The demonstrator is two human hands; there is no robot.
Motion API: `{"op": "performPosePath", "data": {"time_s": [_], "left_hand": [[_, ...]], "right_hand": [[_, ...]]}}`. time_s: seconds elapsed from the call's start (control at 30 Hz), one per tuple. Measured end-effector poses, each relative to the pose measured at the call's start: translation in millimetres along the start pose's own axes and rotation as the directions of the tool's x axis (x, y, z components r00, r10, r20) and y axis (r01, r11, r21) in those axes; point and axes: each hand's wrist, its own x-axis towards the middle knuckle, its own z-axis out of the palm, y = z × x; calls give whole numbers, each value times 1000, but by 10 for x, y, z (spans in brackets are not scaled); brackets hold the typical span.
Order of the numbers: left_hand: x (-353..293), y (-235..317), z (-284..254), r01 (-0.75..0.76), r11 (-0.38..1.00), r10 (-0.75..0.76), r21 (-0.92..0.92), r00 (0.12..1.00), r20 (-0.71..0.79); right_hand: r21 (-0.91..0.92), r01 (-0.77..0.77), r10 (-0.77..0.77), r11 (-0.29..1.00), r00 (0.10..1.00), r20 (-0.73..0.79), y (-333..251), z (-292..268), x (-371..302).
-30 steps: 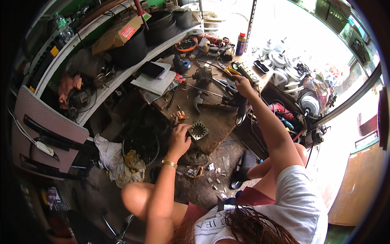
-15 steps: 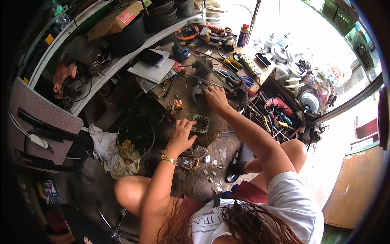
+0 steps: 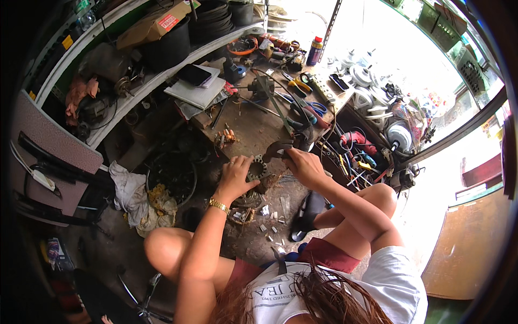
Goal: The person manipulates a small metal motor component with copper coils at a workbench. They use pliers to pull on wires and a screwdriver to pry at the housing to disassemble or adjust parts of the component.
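Observation:
My left hand [image 3: 233, 179] is at the bench's near edge, thumb and fingers around the side of a metal motor stator core [image 3: 258, 169] with a toothed round opening. The wrist wears a gold bracelet. My right hand [image 3: 307, 166] is closed on a claw hammer [image 3: 275, 150], whose dark curved head sticks out toward the stator core, slightly above and right of it. Most of the hammer's handle is hidden by the hand. A small bundle of copper windings [image 3: 226, 138] lies on the bench beyond my left hand.
On the wooden bench [image 3: 245, 121] are a motor part [image 3: 261, 84], blue-handled scissors [image 3: 318, 108], yellow-handled pliers [image 3: 298, 85], and a notebook [image 3: 197, 93] with a phone. A black bin [image 3: 171, 178] stands left. Tools and a red power drill [image 3: 359, 141] lie right. Scraps [image 3: 272, 215] litter the floor.
My right hand has taken up the claw hammer from the bench and brought it nearer, beside the stator core. My left hand has closed in on the core, which is shifted slightly.

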Motion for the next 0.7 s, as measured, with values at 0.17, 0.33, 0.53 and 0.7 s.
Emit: {"op": "performPosePath", "data": {"time_s": [0.17,0.33,0.53,0.7], "left_hand": [[-32,-30,-12,47,998,-48,33,999,24],[0,16,-29,59,997,-62,46,996,64],[-27,11,-34,67,995,-69,74,997,25],[0,22,-28,70,995,-71,74,997,12]], "right_hand": [[-13,99,-99,995,977,-188,-328,-102,-87],[-140,-34,45,990,996,76,-7,264,-407],[-109,56,-72,992,985,-155,-48,177,-330],[-167,28,-32,986,999,-22,-25,300,-436]]}}
